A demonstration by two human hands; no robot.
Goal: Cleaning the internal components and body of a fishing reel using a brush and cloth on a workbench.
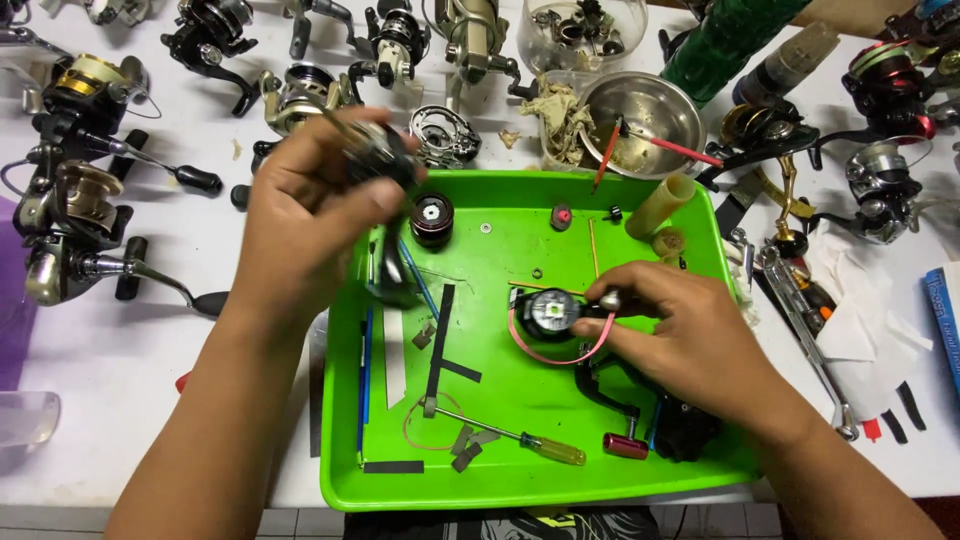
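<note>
My left hand [315, 205] is raised over the left part of a bright green tray [510, 480] and grips a dark fishing reel body [385, 160], whose lower part hangs down to the tray. My right hand [690, 340] rests on the tray's right half, fingertips pinching a small silver knob [608, 298] next to a round black reel part with a pale centre [550, 312]. A pink rubber band [560, 355] loops around that part. A black spool [432, 218] stands just right of my left hand.
On the tray lie a yellow-handled screwdriver [520, 440], a red-knobbed black crank [615, 420], black strips, a blue stick and small washers. A metal bowl [645, 110] with red-handled tools sits behind it. Several fishing reels [70, 200] crowd the white table, with pliers [800, 310] to the right.
</note>
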